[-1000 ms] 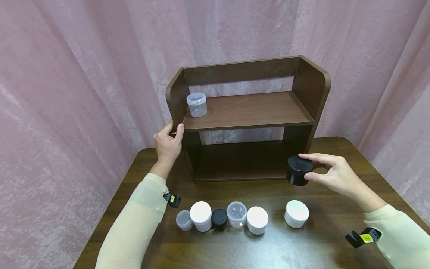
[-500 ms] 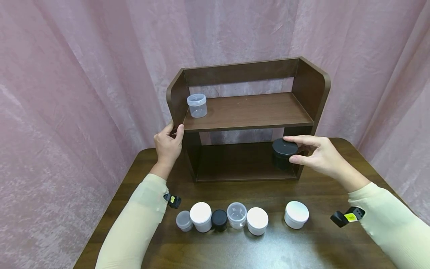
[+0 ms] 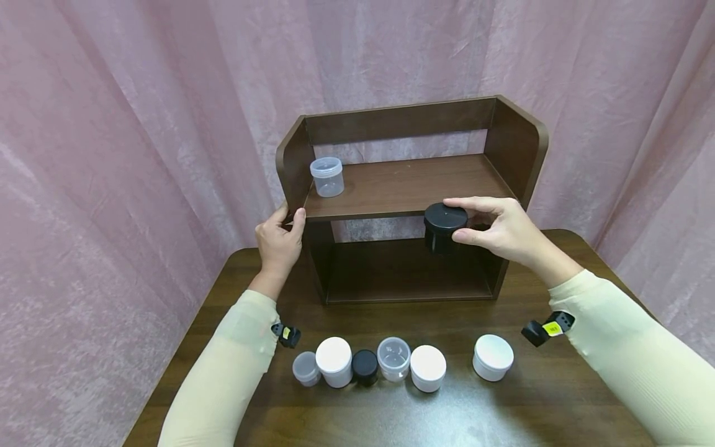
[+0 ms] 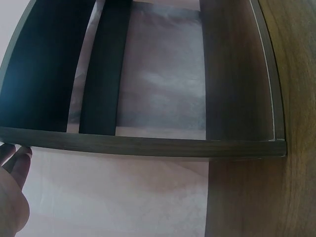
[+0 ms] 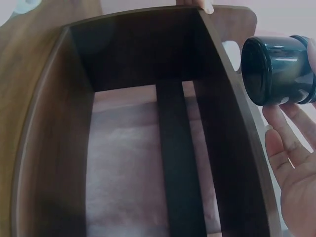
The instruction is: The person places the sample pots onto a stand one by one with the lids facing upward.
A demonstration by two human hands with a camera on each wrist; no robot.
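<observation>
A right hand (image 3: 499, 226) grips a black jar (image 3: 443, 228) in mid-air, level with the front edge of a wooden shelf (image 3: 413, 186), while the left hand (image 3: 279, 239) clasps the unit's side panel. Placing looks under way; next, lifting it clear onto the board.
</observation>
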